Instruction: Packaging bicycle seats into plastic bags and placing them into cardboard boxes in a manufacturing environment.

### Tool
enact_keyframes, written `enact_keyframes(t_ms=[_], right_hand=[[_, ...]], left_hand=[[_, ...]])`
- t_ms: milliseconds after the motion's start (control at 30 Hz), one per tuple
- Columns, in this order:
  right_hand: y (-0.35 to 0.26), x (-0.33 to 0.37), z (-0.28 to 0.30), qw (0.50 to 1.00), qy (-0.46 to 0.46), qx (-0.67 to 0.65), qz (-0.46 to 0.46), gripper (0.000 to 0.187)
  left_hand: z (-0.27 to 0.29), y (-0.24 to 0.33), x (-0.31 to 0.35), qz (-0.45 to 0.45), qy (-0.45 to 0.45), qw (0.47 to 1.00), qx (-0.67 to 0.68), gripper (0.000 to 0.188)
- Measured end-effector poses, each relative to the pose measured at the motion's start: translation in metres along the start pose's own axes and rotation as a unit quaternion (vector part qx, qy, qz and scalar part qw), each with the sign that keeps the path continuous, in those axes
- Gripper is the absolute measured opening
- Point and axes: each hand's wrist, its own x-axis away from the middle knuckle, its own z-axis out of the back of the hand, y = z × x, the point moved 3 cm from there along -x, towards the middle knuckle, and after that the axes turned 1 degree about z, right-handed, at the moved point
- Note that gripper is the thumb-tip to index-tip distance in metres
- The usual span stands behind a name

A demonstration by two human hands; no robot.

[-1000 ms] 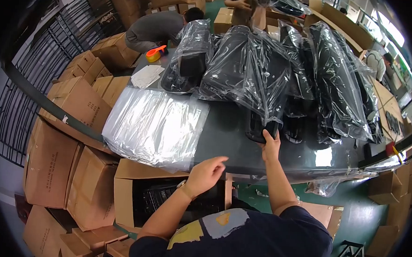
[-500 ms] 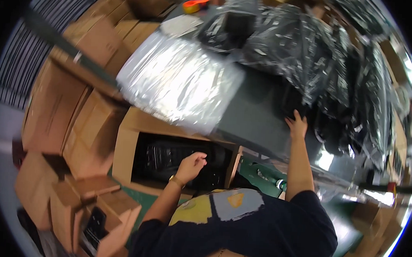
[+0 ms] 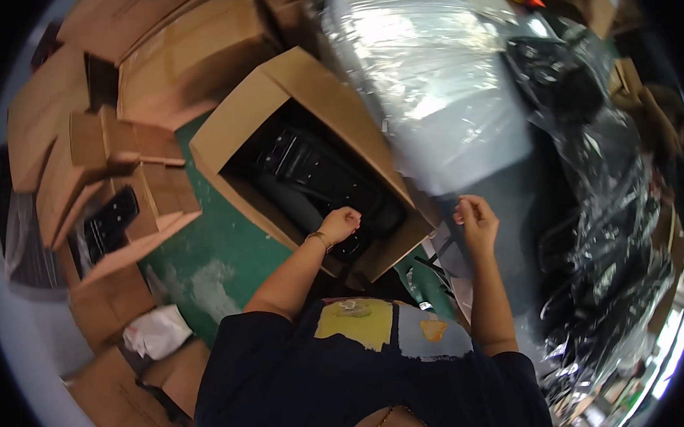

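My left hand (image 3: 341,224) is over the near side of an open cardboard box (image 3: 238,131), its fingers curled in and nothing visible in them. Inside the box lie black moulded parts (image 3: 317,170), a few with small shiny spots. To the right, my right hand (image 3: 477,225) is raised beside the near corner of a stack of clear plastic bags (image 3: 440,103). Its fingers are loosely bent, slightly apart, with nothing seen between them. The stack lies on a dark table (image 3: 498,191). Whether the right fingertips touch the bags I cannot tell.
Black items wrapped in clear plastic (image 3: 605,204) crowd the table's right side. Closed cartons (image 3: 195,59) stand at the far left. Nearer, an opened carton holds a black part (image 3: 111,221). A crumpled white bag (image 3: 156,332) lies low left, beside the green floor (image 3: 218,215).
My view has swung to the right and down. My right hand has left the black wrapped items and come back near the bag stack. My left hand stays over the box, its fingers more curled.
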Motion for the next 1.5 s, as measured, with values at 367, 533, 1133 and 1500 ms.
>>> enact_keyframes(t_ms=[367,533,1133,1500], right_hand=[[0.025,-0.026,0.005,0.981,0.142,0.112,0.069,0.016],[0.021,-0.024,-0.004,0.979,0.140,0.123,0.081,0.018],[-0.030,0.153,-0.068,0.958,-0.134,0.027,-0.253,0.057],[-0.006,0.265,0.051,0.969,-0.039,0.054,-0.239,0.070]], left_hand=[[0.114,-0.157,-0.144,0.180,0.366,0.847,0.341,0.038],[0.132,-0.180,-0.156,0.106,0.285,0.825,0.477,0.034],[0.066,-0.038,0.105,0.010,-0.076,0.884,0.460,0.020],[0.084,0.061,0.095,-0.077,-0.116,0.788,0.600,0.057]])
